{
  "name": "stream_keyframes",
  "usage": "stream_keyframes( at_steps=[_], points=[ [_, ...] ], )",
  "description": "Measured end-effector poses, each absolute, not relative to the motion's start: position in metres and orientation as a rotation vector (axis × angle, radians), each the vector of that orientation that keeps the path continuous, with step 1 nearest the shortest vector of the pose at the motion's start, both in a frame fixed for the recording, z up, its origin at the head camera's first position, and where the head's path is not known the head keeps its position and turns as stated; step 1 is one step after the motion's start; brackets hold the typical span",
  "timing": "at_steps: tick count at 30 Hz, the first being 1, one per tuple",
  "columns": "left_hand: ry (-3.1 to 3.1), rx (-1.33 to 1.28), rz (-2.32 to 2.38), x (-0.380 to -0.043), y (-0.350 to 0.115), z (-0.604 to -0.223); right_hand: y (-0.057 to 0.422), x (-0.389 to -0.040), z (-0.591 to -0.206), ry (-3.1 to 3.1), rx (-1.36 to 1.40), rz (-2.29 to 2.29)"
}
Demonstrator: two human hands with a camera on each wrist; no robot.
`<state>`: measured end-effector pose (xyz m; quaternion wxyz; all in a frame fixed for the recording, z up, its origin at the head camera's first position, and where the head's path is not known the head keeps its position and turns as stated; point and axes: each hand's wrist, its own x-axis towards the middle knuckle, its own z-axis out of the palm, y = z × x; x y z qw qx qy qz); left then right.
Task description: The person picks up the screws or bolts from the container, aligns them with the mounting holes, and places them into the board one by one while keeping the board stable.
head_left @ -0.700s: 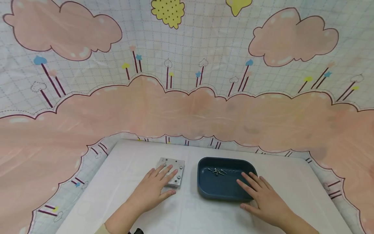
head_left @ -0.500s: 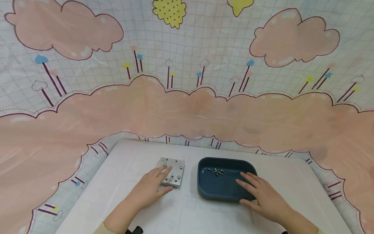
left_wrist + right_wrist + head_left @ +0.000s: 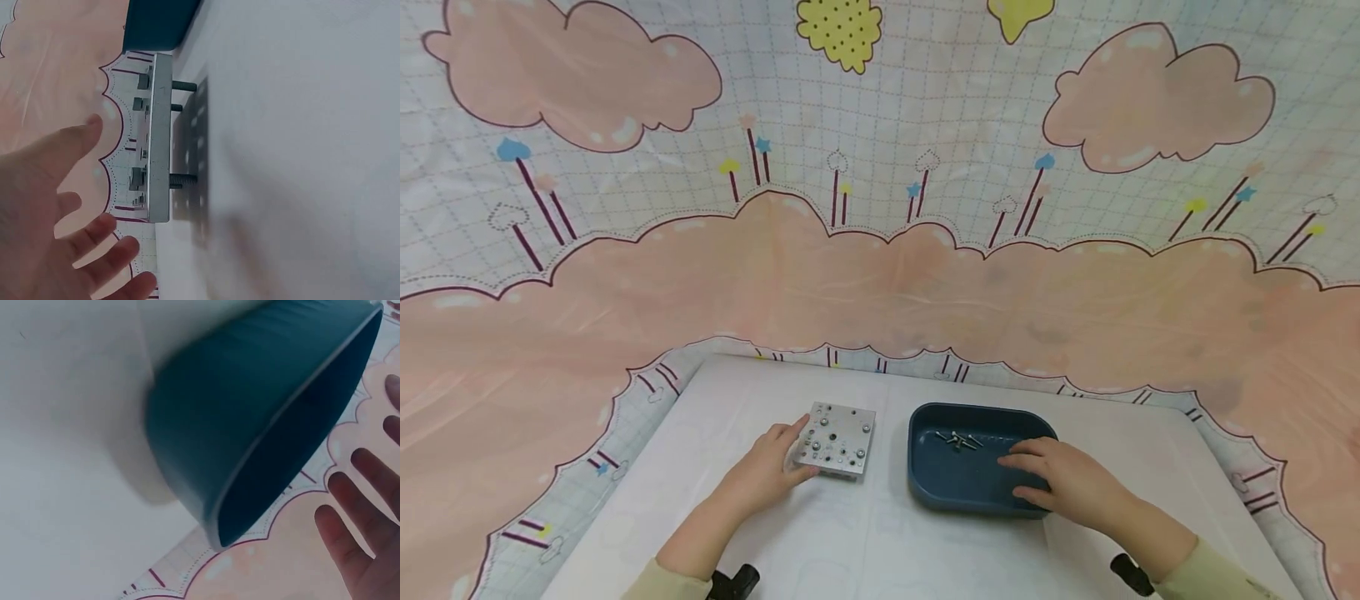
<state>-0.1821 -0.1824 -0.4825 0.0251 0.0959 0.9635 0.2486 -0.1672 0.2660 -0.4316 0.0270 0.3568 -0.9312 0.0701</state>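
Observation:
A square metal plate [image 3: 837, 440] with holes and several bolts stands on the white table. Bolt shanks [image 3: 184, 180] stick out beneath it in the left wrist view. My left hand [image 3: 767, 471] is at the plate's left edge, thumb near the front corner and forefinger near the back one. In its wrist view those fingers [image 3: 103, 240] are spread and apart from the metal. To the right, my right hand [image 3: 1071, 479] hangs over the right side of a dark blue tray [image 3: 970, 502], fingers loosely bent and holding nothing. Several small screws [image 3: 958, 442] lie loose at the tray's back left.
The white table [image 3: 880, 542] reaches back to a patterned cloth [image 3: 880, 283] with pink clouds. Dark straps or mounts show at both wrists, like the black piece [image 3: 737, 582] by the left one. A narrow gap of tabletop separates plate and tray.
My left hand has drawn back leftward from over the plate to its left edge, uncovering the top. The right hand's fingers have bent more over the tray. Plate and tray stay put.

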Motion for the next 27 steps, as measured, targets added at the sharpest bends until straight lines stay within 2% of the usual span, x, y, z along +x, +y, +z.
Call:
stream_keyframes(
  at_steps=[10,27],
  points=[
    [2.768,0.14,0.967,-0.195,-0.191,-0.483,0.257,-0.197,-0.426,-2.816,1.268,0.111],
    [2.58,0.157,1.096,-0.218,-0.211,-0.506,0.237,-0.243,-0.427,-2.892,1.375,0.013]
  ],
)
